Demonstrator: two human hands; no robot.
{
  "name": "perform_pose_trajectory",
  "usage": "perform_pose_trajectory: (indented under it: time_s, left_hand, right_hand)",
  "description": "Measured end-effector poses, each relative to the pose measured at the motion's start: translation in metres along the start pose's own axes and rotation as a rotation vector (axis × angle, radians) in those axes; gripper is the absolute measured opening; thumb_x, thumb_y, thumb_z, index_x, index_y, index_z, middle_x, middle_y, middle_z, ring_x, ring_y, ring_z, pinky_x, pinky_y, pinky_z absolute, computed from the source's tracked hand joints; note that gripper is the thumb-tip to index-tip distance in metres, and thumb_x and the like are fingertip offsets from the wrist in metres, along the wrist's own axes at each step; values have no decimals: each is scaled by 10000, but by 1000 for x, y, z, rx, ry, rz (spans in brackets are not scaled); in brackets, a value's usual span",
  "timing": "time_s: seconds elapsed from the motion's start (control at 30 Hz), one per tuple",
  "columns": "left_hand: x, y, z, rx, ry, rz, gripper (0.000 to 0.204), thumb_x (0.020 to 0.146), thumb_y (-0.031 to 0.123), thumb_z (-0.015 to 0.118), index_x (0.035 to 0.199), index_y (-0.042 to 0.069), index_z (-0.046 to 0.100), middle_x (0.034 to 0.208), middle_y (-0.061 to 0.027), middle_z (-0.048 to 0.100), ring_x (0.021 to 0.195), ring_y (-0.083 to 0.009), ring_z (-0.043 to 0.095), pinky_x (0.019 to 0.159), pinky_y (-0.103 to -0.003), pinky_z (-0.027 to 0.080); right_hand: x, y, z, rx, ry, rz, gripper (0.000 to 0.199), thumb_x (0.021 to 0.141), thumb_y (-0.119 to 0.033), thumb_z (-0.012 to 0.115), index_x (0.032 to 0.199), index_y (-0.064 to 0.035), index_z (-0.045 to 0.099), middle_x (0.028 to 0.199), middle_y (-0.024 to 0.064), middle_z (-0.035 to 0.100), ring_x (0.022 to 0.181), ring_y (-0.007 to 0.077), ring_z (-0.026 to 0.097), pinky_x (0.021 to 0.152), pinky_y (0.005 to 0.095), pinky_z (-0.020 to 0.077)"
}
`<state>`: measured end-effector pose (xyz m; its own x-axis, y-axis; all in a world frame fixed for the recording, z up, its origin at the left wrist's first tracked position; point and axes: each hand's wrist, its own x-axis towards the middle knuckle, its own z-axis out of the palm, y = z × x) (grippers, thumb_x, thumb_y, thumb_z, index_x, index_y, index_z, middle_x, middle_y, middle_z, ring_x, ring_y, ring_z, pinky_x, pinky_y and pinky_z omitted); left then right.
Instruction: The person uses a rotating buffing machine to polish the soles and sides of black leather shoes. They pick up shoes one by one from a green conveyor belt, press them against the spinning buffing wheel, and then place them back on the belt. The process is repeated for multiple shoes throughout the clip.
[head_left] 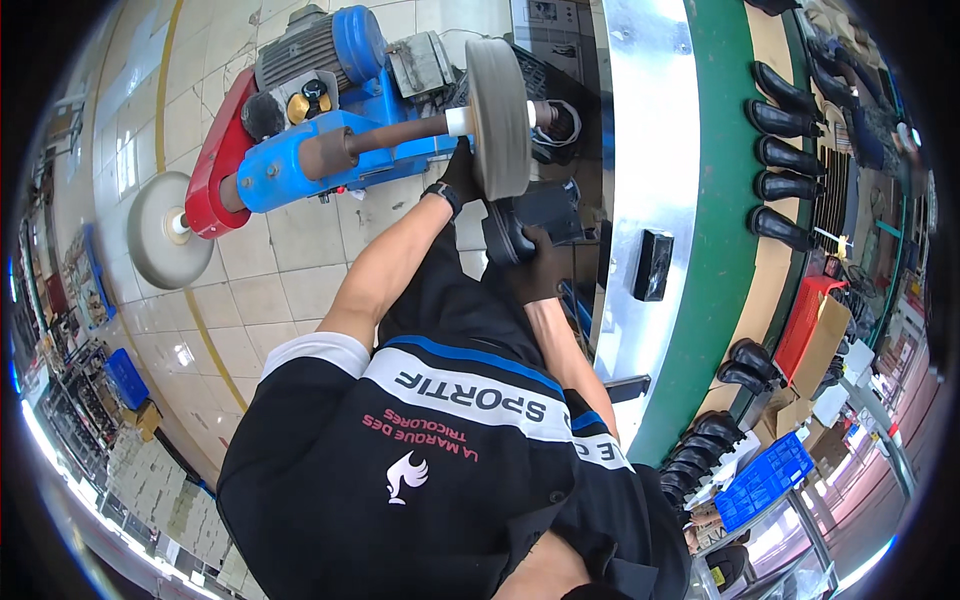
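Observation:
A dark shoe sits just below the pale buffing wheel, near its lower rim. My right hand, in a dark glove, is closed on the shoe from the right. My left hand, also gloved and with a watch at the wrist, reaches up beside the left face of the wheel. Its fingers are partly hidden there, so their grip cannot be made out. The wheel is mounted on a brown shaft that runs out of the blue machine. Whether shoe and wheel touch is hard to tell.
A second pale wheel and a red belt guard are on the machine's left, with a motor beyond. To my right runs a green bench with a metal edge and a black block. Several black shoes stand along it.

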<state>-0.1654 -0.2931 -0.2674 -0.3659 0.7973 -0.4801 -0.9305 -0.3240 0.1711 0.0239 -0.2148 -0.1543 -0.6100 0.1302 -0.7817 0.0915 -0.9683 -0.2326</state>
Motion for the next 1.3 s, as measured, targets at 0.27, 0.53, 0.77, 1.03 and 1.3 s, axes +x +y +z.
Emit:
perform_pose_trajectory:
  time_s: [0.27,0.53,0.77,1.03,1.3]
  left_hand:
    - [-79,-19,70,-104,169,-91,584,1045,483,280,1309,4,485,1209,-146,610,1170,-222,575,1038,-432,441]
    - [-75,-41,1,321,117,81,647,1037,506,279,1368,-25,442,1322,-204,542,1219,-256,550,1063,-417,438]
    - [-34,-48,-6,616,-129,155,544,1002,403,375,1333,-17,477,1283,-190,572,1173,-268,578,1035,-405,457]
    - [-42,-62,-5,494,-64,210,443,962,284,485,1294,-7,518,1239,-173,607,1120,-282,609,1003,-390,478]
    - [-19,-63,-41,797,257,422,403,814,268,685,1111,5,616,1076,-163,674,1007,-299,653,879,-381,504]
  right_hand:
    - [-90,-21,-26,-1003,11,-338,537,773,-202,708,1240,21,564,1136,140,626,1077,237,601,950,375,474]
    - [-117,-57,101,-2144,-220,-601,876,621,-327,801,1403,-112,472,1145,289,575,986,446,595,860,468,503]
    - [-20,-45,123,-2456,-128,-347,738,595,-292,765,1285,-129,560,994,275,604,865,458,607,805,494,509]
    - [-91,-44,87,-1836,72,-582,645,645,-238,770,1249,-97,592,1024,249,638,990,423,617,848,438,511]
    - [-46,-40,15,-565,144,-127,399,840,-302,620,1113,-10,633,956,123,694,868,209,671,764,352,531]
